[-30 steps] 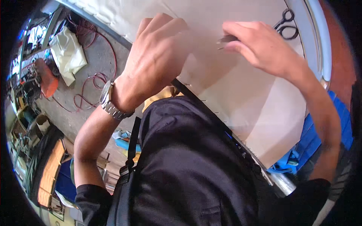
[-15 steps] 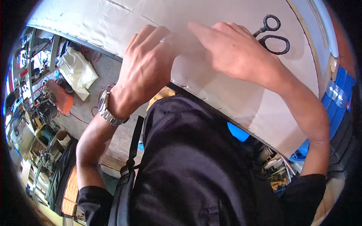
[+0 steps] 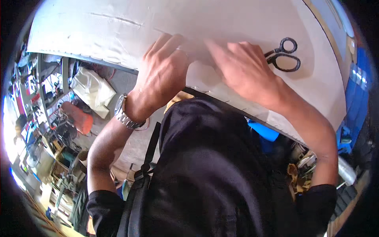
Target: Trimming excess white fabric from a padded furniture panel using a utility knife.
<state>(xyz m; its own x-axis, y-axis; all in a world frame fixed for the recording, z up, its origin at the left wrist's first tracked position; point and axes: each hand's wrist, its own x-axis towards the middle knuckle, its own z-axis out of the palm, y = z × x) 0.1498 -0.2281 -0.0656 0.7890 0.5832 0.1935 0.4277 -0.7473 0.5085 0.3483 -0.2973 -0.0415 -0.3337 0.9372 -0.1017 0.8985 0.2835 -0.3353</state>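
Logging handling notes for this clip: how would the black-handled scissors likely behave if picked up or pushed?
The scissors look rigid, so they probably won't sag. Their handle loops stand apart, so they may pivot when gripped. Lying flat on the pale surface, they'd likely slide rather than roll.

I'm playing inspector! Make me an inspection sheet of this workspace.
Surface: broad pale cream covering, marked by a thin dark line.
Job's things: black-handled scissors with two finger loops, partly hidden behind the bare right hand.
Clutter: crumpled cream sheet and rounded orange object, left.
Hands: right hand and bare left hand over the covering; fingertips blurred, grip unclear.
Cables: dark tangle at left, too small to tell.
Surroundings: grey upright post left, blue plastic-looking sheet right.
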